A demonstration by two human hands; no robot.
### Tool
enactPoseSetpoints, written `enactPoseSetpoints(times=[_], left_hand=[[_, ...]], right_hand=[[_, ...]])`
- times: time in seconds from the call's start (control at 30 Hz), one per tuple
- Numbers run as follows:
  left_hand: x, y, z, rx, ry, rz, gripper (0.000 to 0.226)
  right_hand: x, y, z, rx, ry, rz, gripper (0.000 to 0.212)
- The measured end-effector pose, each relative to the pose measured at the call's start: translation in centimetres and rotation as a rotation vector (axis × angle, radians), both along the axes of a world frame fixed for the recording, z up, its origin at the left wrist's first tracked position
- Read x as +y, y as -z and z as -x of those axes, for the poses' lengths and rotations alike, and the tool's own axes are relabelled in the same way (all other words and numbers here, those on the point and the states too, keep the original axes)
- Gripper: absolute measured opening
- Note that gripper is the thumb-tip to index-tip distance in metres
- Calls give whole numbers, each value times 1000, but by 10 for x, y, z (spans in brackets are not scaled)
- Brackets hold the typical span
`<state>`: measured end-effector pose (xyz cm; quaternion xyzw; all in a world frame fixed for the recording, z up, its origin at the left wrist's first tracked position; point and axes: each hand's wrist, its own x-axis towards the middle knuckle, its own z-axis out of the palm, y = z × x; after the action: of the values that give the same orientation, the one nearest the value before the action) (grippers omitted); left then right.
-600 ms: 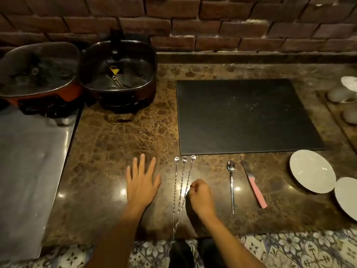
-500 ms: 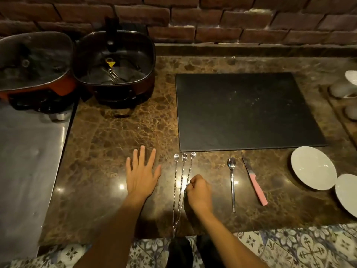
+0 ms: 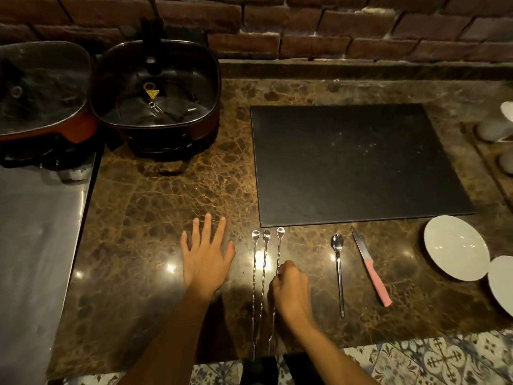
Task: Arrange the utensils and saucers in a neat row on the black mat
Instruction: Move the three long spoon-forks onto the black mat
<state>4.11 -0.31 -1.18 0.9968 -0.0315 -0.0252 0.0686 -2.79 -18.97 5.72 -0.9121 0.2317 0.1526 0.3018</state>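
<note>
A bare black mat [image 3: 358, 162] lies on the brown marble counter. Just in front of its left corner lie three long twisted bar spoons [image 3: 263, 262] side by side. My right hand [image 3: 291, 290] is pinched on the stem of the rightmost bar spoon [image 3: 279, 245], which still rests on the counter. My left hand [image 3: 206, 254] lies flat with fingers spread, left of the spoons. To the right lie a short spoon [image 3: 338, 268] and a pink-handled knife [image 3: 370, 269]. Two white saucers [image 3: 456, 247] [image 3: 502, 282] sit at the far right.
Two lidded electric pots [image 3: 155, 93] stand at the back left, next to a steel surface [image 3: 36, 245]. A wooden tray with white cups [image 3: 494, 129] is at the right edge. A brick wall [image 3: 305, 29] runs behind. The counter's front edge is close to the spoon ends.
My right hand has closed its fingertips on the rightmost bar spoon's stem. The view has shifted slightly; my left hand and the other items have stayed put.
</note>
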Motion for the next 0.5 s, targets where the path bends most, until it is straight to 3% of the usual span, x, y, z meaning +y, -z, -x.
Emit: enactPoseSetpoints(times=[0.23, 0.5], left_hand=[[1, 7, -1, -34, -13, 15, 65], [2, 20, 0, -118, -4, 37, 61]], right_hand=[[-44, -2, -27, -83, 29, -26, 10], [-71, -8, -134, -128, 29, -15, 10]])
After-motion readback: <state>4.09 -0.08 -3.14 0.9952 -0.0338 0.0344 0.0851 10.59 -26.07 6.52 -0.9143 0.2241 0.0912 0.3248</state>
